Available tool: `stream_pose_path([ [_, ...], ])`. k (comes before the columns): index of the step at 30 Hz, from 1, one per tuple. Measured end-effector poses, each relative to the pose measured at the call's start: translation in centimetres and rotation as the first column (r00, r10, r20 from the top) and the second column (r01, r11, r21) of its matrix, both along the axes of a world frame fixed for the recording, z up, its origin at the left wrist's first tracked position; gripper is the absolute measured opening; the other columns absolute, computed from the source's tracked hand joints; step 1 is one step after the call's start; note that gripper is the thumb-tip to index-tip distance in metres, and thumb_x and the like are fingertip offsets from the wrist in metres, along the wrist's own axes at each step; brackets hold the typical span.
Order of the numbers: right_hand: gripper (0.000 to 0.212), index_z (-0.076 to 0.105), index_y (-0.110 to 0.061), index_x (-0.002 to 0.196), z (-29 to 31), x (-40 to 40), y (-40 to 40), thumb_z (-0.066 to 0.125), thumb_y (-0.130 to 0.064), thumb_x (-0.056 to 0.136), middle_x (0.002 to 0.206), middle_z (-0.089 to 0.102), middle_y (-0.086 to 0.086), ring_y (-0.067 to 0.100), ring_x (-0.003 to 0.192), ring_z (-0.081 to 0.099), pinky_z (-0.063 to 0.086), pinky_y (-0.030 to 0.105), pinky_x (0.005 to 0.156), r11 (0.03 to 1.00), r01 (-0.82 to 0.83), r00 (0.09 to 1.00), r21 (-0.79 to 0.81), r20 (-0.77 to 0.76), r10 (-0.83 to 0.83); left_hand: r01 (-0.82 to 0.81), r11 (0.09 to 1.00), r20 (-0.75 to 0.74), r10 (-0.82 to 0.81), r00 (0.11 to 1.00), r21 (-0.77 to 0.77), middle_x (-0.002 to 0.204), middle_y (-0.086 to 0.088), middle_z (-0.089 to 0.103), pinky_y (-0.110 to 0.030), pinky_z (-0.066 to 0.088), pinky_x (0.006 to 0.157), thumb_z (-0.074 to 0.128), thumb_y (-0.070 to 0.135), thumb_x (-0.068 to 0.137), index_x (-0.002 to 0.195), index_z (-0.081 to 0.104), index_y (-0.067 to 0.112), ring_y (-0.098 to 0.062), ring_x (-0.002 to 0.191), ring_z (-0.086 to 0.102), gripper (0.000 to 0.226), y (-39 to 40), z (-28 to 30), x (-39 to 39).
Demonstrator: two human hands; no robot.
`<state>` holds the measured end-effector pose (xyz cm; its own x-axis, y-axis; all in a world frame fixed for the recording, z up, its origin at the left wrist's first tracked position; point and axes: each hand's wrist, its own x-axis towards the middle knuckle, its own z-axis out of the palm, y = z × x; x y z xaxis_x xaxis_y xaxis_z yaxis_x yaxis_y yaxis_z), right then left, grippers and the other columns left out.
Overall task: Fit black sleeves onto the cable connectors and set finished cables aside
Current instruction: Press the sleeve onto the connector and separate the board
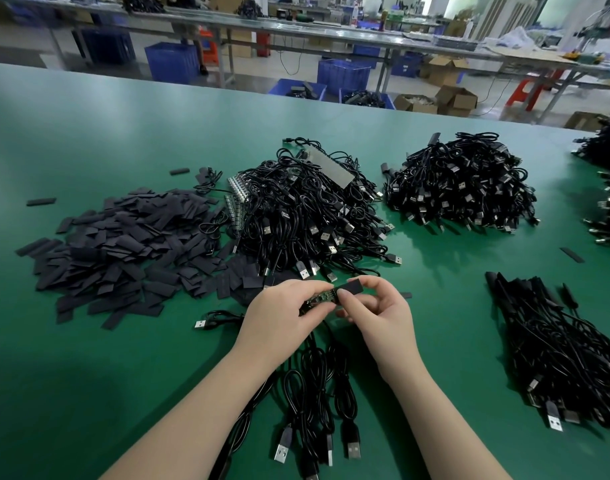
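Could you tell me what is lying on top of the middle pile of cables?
A flat grey strip lies across the top of the middle cable pile, towards its far side. What lies beneath it within the pile is covered.

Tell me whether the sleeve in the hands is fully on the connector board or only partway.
Partway. The black sleeve covers one end, while bare connector board still shows between left hand and right hand.

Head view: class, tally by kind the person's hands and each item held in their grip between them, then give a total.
Bare hands: 2, left hand and right hand
Flat black sleeve: 1
Bare circuit-board cable connector: 1
Total: 4
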<state>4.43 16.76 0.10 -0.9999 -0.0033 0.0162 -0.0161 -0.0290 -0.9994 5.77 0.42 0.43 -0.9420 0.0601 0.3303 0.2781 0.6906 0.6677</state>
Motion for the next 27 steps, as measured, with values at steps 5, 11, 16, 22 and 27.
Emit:
stream_pose_path([
  [5,0.018,0.064,-0.02,0.103,0.2,0.2,0.1,0.071,-0.011,0.089,0.066,0.07,0.006,0.011,0.065,0.067,0.051,0.017,0.067,0.999,-0.039,0.999,-0.014,-0.008,0.039,0.013,1.0,-0.013,-0.012,1.0,0.018,0.11,0.017,0.069,-0.017,0.048,0.087,0.068,0.038,0.088,0.117,0.068,0.036,0.003,0.102,0.06,0.029,0.0,0.0,0.0],
  [11,0.024,0.076,-0.029,0.099,0.8,0.3,0.6,0.073,-0.008,0.086,0.066,0.066,0.003,0.011,0.07,0.066,0.051,0.016,0.074,0.989,-0.117,0.993,-0.094,-0.042,0.114,0.039,0.997,-0.023,-0.037,0.999,0.062,0.106,0.019,0.069,-0.019,0.051,0.084,0.061,0.043,0.088,0.113,0.069,0.037,0.005,0.1,0.061,0.027,-0.2,0.0,-0.1],
  [16,0.025,0.08,-0.029,0.088,1.1,0.4,0.6,0.075,-0.005,0.082,0.082,0.075,-0.004,0.006,0.075,0.067,0.051,0.014,0.072,0.994,-0.094,0.994,-0.057,-0.058,0.091,0.053,0.993,-0.026,-0.051,0.998,0.105,0.097,0.028,0.066,-0.017,0.051,0.08,0.055,0.05,0.084,0.109,0.066,0.042,0.009,0.096,0.06,0.029,-0.4,0.2,-0.1],
  [22,0.025,0.081,-0.031,0.077,1.0,0.4,0.2,0.077,-0.006,0.08,0.087,0.078,-0.005,0.002,0.079,0.07,0.051,0.013,0.071,0.998,-0.022,0.998,-0.054,-0.066,0.018,0.046,0.992,-0.024,-0.043,0.999,0.116,0.091,0.029,0.066,-0.016,0.049,0.074,0.053,0.051,0.082,0.11,0.059,0.045,0.007,0.091,0.061,0.029,-0.2,0.4,0.1],
  [27,0.02,0.081,-0.029,0.085,1.0,0.5,0.2,0.075,-0.009,0.083,0.095,0.077,-0.011,0.0,0.079,0.069,0.051,0.012,0.072,0.996,-0.052,0.997,-0.073,-0.052,0.049,0.054,0.99,0.017,-0.057,0.998,0.13,0.092,0.023,0.068,-0.026,0.054,0.077,0.058,0.046,0.084,0.104,0.069,0.04,0.003,0.091,0.062,0.023,-0.2,0.2,0.0],
])
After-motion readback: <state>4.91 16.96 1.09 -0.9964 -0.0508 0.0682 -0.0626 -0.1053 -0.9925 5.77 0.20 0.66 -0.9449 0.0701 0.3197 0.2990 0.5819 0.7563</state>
